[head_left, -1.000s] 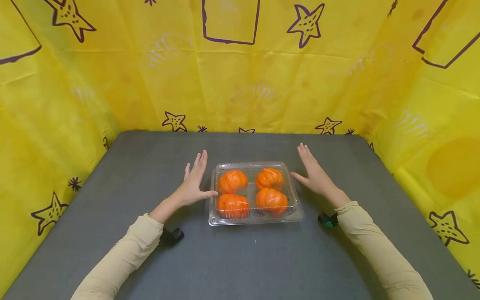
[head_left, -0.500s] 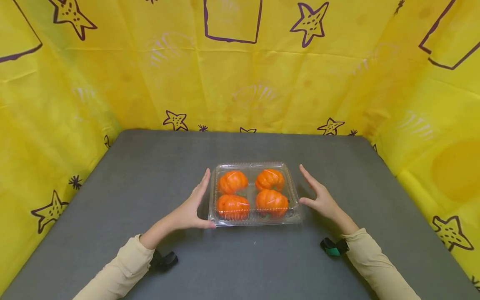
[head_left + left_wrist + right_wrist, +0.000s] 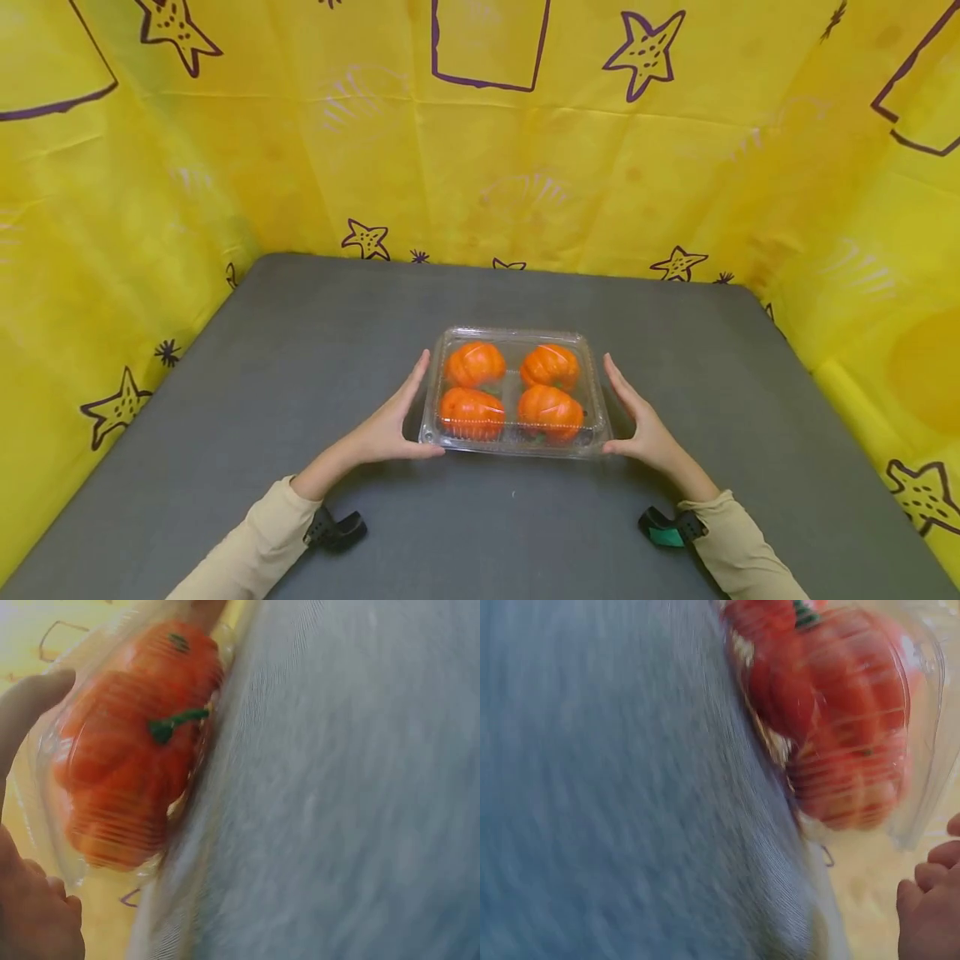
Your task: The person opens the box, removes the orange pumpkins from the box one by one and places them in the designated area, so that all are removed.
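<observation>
A clear plastic clamshell box (image 3: 512,423) lies on the grey table with its lid down. Inside are several small orange pumpkins (image 3: 551,413), and green stems show through the plastic in both wrist views. My left hand (image 3: 386,432) is at the box's left side, fingers straight along it and thumb (image 3: 46,691) at the near left corner. On the opposite side my right hand (image 3: 649,435) has its fingers extended beside the wall, its thumb tip right at the near right corner. In the right wrist view, its fingers (image 3: 930,879) show a little apart from the box.
Grey cloth covers the table (image 3: 517,533) around the box. A yellow curtain (image 3: 480,167) with dark starfish drawings stands behind the table and along both sides. Black wrist straps (image 3: 341,531) sit at the sleeve cuffs.
Both hands have come down toward the near corners and closer in to the box. The right hand has moved from apart to right beside it. The box has stayed in place on the table.
</observation>
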`<state>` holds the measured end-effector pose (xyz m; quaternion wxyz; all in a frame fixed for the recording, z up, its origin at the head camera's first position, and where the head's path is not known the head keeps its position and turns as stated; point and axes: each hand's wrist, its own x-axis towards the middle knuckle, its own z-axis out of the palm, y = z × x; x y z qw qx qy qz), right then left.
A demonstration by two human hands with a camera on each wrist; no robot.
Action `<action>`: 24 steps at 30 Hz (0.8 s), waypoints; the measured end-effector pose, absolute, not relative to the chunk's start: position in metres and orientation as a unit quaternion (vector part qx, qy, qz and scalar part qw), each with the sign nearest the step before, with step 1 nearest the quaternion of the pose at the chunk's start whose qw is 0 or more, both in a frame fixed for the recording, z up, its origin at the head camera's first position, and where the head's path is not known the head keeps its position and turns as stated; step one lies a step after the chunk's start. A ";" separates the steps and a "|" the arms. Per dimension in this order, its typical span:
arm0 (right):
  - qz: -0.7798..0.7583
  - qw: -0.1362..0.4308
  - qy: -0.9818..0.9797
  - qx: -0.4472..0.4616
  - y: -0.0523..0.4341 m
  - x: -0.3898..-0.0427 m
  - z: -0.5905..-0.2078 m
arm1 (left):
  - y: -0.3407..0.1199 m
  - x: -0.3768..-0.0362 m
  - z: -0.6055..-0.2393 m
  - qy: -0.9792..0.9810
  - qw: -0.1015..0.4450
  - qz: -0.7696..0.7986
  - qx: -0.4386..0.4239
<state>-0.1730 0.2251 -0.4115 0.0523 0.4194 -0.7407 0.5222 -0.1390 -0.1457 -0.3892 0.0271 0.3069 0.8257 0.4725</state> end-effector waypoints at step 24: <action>0.558 0.036 -0.690 0.459 0.229 -0.180 -0.447 | -0.135 -0.133 -0.416 0.727 -0.096 0.585 0.346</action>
